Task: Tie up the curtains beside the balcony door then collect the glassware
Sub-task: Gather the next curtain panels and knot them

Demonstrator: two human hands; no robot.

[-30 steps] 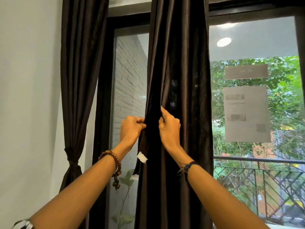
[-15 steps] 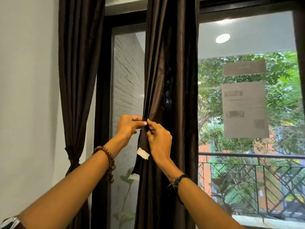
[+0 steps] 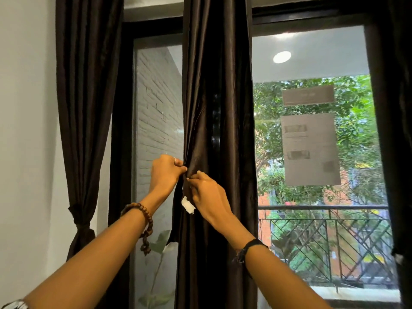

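A dark brown middle curtain (image 3: 217, 108) hangs loose in front of the glass door frame. My left hand (image 3: 166, 171) pinches its left edge at chest height. My right hand (image 3: 208, 195) grips the same edge just below and to the right, fingertips nearly touching the left hand. A small white tag (image 3: 187, 205) hangs from the fabric under my right hand. Another dark curtain (image 3: 85, 108) at the left is gathered by a tie-back (image 3: 81, 221). No glassware is in view.
A white wall (image 3: 24, 130) stands at the left. Glass panes show a grey brick wall (image 3: 159, 108), a balcony railing (image 3: 330, 237) and trees. Papers (image 3: 310, 148) are stuck on the right pane. A further curtain edge (image 3: 401, 152) is at the far right.
My right hand slid left from the curtain's front folds to its left edge, meeting my left hand. The bunched fabric narrowed, and the view shifted slightly right.
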